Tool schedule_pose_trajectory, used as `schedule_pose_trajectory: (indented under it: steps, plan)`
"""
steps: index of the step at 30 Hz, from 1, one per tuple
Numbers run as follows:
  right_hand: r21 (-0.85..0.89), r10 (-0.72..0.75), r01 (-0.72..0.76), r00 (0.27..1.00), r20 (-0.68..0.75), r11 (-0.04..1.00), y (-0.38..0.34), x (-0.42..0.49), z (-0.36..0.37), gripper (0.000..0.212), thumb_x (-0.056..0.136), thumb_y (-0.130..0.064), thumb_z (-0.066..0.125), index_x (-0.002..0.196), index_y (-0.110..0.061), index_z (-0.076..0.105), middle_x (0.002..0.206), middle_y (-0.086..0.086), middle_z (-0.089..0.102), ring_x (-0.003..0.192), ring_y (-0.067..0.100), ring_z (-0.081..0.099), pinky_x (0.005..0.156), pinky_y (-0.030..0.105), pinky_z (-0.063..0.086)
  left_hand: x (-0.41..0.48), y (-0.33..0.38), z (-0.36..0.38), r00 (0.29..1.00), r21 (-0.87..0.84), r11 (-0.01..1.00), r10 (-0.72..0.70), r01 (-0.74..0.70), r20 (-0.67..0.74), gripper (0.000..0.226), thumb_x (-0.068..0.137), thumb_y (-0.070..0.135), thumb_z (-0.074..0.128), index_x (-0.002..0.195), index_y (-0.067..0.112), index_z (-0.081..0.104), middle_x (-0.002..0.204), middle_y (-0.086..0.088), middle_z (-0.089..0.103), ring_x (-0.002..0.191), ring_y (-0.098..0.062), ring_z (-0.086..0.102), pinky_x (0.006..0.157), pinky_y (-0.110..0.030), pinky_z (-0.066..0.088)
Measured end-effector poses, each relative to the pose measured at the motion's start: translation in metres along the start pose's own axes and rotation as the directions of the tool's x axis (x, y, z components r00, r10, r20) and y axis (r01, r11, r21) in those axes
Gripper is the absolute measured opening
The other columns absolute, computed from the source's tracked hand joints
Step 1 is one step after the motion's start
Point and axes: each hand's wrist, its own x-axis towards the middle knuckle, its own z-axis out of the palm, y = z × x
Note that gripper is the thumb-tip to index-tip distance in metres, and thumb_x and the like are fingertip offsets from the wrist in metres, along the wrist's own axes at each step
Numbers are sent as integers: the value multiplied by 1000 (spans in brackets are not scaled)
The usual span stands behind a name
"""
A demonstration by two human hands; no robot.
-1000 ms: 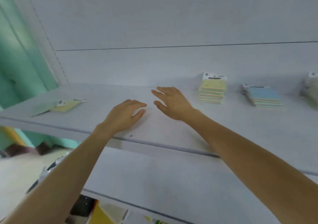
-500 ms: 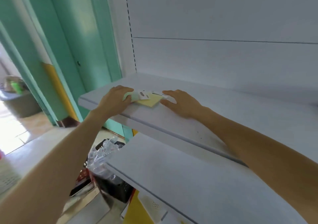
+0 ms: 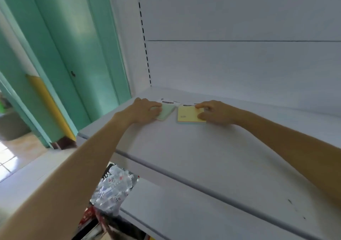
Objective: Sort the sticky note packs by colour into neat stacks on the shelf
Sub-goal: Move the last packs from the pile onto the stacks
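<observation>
Two sticky note packs lie side by side at the left end of the white shelf (image 3: 193, 147). The pale green pack (image 3: 167, 111) is on the left, with a white header card at its far end. My left hand (image 3: 145, 110) grips its left edge, fingers curled over it. The yellow pack (image 3: 188, 113) lies flat to the right, a small gap between the two. My right hand (image 3: 215, 112) holds its right edge, thumb and fingers pinching it.
The white back panel (image 3: 239, 64) rises behind the shelf, with a slotted upright (image 3: 144, 42) at its left. A lower shelf (image 3: 184, 212) sits below. A crinkled plastic bag (image 3: 114, 188) lies beneath the shelf's left end. A green door frame (image 3: 73, 55) stands left.
The two packs, overlapping half a second ago, now lie apart side by side. My left hand took the green one, my right hand the yellow one. The view has come closer.
</observation>
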Motion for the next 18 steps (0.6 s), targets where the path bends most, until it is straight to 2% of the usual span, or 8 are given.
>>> schedule_pose_trajectory:
  steps: [3, 5, 8, 10, 13, 16, 18]
  plan:
    - [29, 115, -113, 990, -84, 993, 0, 7, 0, 46, 92, -28, 46, 137, -20, 40, 144, 9, 42, 131, 27, 39, 105, 31, 31, 25, 1, -4, 997, -34, 999, 19, -16, 71, 47, 96, 40, 39, 140, 24, 37, 150, -7, 35, 138, -25, 32, 113, -32, 20]
    - [91, 202, -191, 970, -137, 977, -4, 9, 2, 49, 92, -40, 45, 135, -17, 42, 141, 11, 45, 130, 28, 40, 106, 35, 31, 40, 3, -4, 996, -46, 998, 34, -30, 83, 51, 94, 45, 41, 140, 24, 36, 153, 0, 31, 140, -21, 30, 114, -32, 20]
    - [130, 329, -310, 929, -171, 942, -11, 15, 9, 69, 81, -58, 52, 136, -18, 38, 139, 11, 46, 130, 31, 40, 107, 39, 35, 61, 4, -3, 996, -41, 998, 58, -55, 64, 52, 91, 47, 45, 136, 23, 42, 150, -1, 37, 136, -24, 35, 111, -33, 23]
    - [114, 337, -320, 924, -182, 940, -18, 18, 11, 72, 80, -51, 60, 138, -17, 35, 140, 11, 45, 130, 29, 40, 106, 36, 35, 69, 1, 1, 998, -149, 987, 61, -59, 14, 50, 87, 45, 54, 130, 20, 49, 143, -5, 45, 130, -26, 42, 105, -33, 31]
    - [190, 338, -300, 915, -219, 935, -26, 17, 9, 71, 80, -36, 66, 139, -15, 33, 140, 9, 45, 129, 25, 43, 102, 30, 35, 72, -10, 10, 987, -358, 927, 60, -111, -148, 48, 79, 37, 67, 121, 16, 56, 132, -9, 52, 121, -25, 49, 94, -30, 37]
    - [239, 344, -279, 889, -301, 930, -33, 15, 10, 71, 79, -26, 69, 139, -17, 34, 139, 9, 45, 125, 25, 45, 95, 30, 38, 75, -17, 12, 956, -485, 848, 76, -212, -285, 45, 75, 23, 74, 116, 13, 60, 127, -13, 53, 116, -25, 50, 82, -23, 32]
    - [292, 365, -275, 872, -326, 916, -36, 15, 12, 65, 78, -18, 69, 136, -20, 40, 136, 10, 44, 121, 24, 47, 84, 26, 39, 77, -16, 10, 953, -551, 802, 70, -230, -296, 43, 76, 12, 71, 117, 13, 60, 128, -14, 51, 116, -25, 50, 79, -18, 31]
